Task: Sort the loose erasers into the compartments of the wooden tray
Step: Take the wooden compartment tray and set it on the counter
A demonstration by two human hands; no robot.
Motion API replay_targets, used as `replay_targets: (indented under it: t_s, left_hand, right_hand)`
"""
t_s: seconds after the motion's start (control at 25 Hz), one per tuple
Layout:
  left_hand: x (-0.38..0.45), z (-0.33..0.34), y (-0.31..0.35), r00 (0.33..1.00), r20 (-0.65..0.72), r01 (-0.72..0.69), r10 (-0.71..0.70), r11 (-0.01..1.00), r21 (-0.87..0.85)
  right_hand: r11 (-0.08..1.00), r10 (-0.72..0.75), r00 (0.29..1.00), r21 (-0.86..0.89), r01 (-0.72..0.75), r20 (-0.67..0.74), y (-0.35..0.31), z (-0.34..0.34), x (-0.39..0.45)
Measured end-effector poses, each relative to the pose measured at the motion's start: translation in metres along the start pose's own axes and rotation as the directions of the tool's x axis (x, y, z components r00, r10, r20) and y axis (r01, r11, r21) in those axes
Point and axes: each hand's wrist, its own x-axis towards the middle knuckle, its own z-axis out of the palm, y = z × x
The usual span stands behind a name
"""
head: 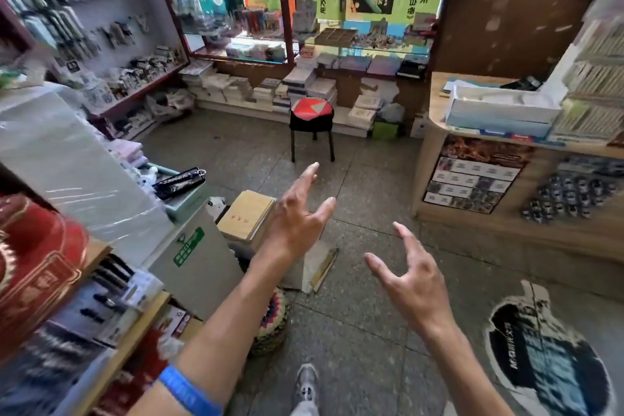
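- Grey sneaker [306, 382] at the bottom edge, planted on the speckled stone floor [354, 331], one foot forward.
- Blue wristband [189, 392] on the left forearm, low in the picture.
- Right hand [410, 284] is up in mid-air over the floor, fingers spread and lightly bent, gripping nothing at all.
- Left hand [297, 219] is out a little further ahead, thumb and fingers fanned wide, palm free, also holding nothing.
- Just beside the left arm, a woven round basket [273, 324] sits on the floor, and behind the hand a stack of brown paper packets [246, 216].
- To the left, shelves of pens and a red gilded box [37, 267]; a black pencil case [179, 183] lies on a pale green box.
- To the right, a wooden counter [479, 230] with boxed goods on its front.
- Middle distance: a black stool with a red and white seat [312, 118] stands alone on the floor, books piled behind it.
- Far back, on the glass shelf of the display case, the wooden tray [335, 35] with its dark compartments, well apart from both hands.
- Just beside it to the right, a small scatter of colourful pieces that may be the loose erasers [378, 40]; too small to tell for sure.
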Motion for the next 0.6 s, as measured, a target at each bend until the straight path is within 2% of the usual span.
replay_targets:
  t_s: [0.24, 0.44, 0.6]
  left_hand:
    - [0.088, 0.038, -0.046, 0.997, 0.028, 0.08, -0.078, 0.994, -0.069]
    - [0.205, 0.048, -0.083, 0.99, 0.025, 0.138, -0.136, 0.985, -0.101]
    - [0.296, 0.057, -0.097, 0.989, 0.074, 0.135, -0.128, 0.986, -0.097]
  right_hand:
    - [0.995, 0.091, 0.993, -0.053, -0.088, 0.07, 0.031, 0.026, 0.092]
    - [0.989, 0.133, 0.989, -0.067, -0.129, 0.064, 0.03, 0.047, 0.21]
    - [0.987, 0.156, 0.987, -0.025, -0.156, 0.02, 0.027, 0.054, 0.299]
